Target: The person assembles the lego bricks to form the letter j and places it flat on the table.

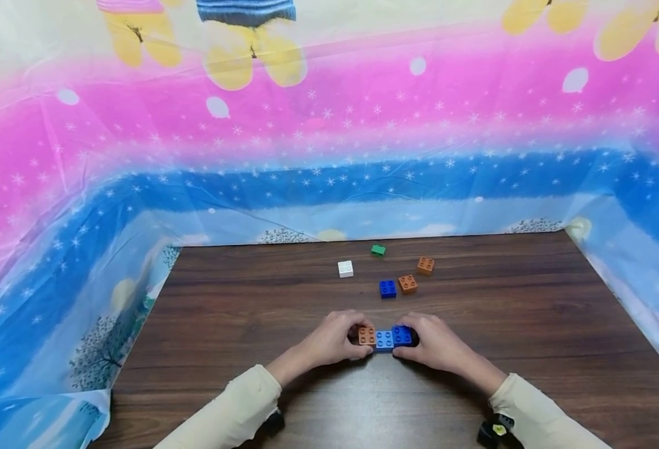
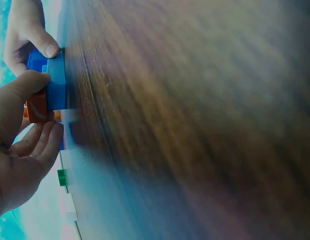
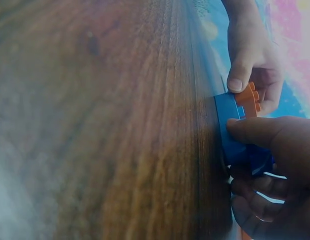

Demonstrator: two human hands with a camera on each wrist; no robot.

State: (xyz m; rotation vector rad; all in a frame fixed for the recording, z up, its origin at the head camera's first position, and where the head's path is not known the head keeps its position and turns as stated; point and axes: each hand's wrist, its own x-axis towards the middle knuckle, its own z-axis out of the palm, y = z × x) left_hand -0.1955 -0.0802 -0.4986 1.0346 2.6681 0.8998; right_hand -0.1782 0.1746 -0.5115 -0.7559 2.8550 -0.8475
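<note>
Cream sleeves [image 1: 222,408] are lying nearest at left and right, and between them the left hand [image 1: 336,340] and the right hand [image 1: 433,343] are holding a brick assembly at the near middle of the worktop [image 1: 239,293]; whether it is resting on the wood or being held just off it is hard to tell. One long light blue brick [image 1: 384,340] is forming the base, its studs showing in the middle; an upper orange brick [image 1: 366,336] is capping the left end and an upper dark blue brick [image 1: 401,335] the right end.

Judging by the grip, the person is seating or straightening the two upper bricks, and the next move would be calling for even downward pressure at both ends.

Left-hand fingers are pinching the orange end, curled nearly closed, thumb on the near side; right-hand fingers are mirroring this at the dark blue end. Both forearms are angling inward from the near side.

Beyond the assembly, a loose dark blue brick [image 1: 388,289] is lying just beside a loose orange brick [image 1: 408,285], with another orange brick [image 1: 426,266] farther right. One white brick [image 1: 345,269] is sitting to the left, and a green brick [image 1: 378,251] is lying farthest, near the printed cloth [image 1: 329,181].
</note>
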